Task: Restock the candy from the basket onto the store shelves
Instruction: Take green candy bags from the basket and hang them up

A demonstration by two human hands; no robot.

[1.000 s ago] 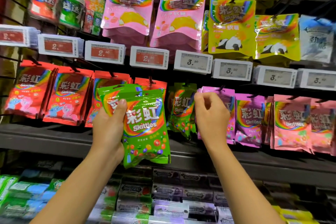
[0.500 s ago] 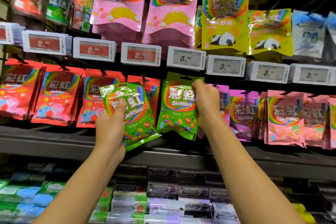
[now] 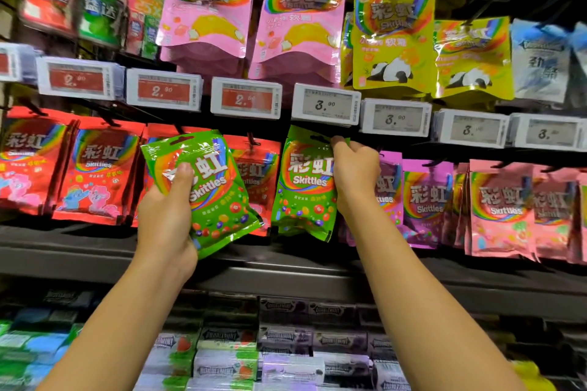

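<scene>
Hands work at the middle row of a candy display. The left hand (image 3: 165, 219) grips a glossy green Skittles pouch (image 3: 209, 187) from below, thumb pressed flat across its front, the pouch tilted with its top leaning left, in front of hanging red Skittles pouches (image 3: 95, 174). The right hand (image 3: 354, 174) pinches the upper right corner of a second green Skittles pouch (image 3: 305, 187), its fingers curled over the pouch's top edge just under a white price tag reading 3.90 (image 3: 325, 105). This pouch hangs upright between the red pouches and a row of purple Skittles pouches (image 3: 425, 197); whether it sits on a peg is hidden by the fingers. Pink Skittles pouches (image 3: 502, 209) fill the right end of the row. Above the tags hang pink soft-candy bags (image 3: 298, 32) and yellow panda bags (image 3: 394, 41). Under the dark shelf ledge (image 3: 286, 279), boxes of gum packs (image 3: 228, 362) lie in rows.
</scene>
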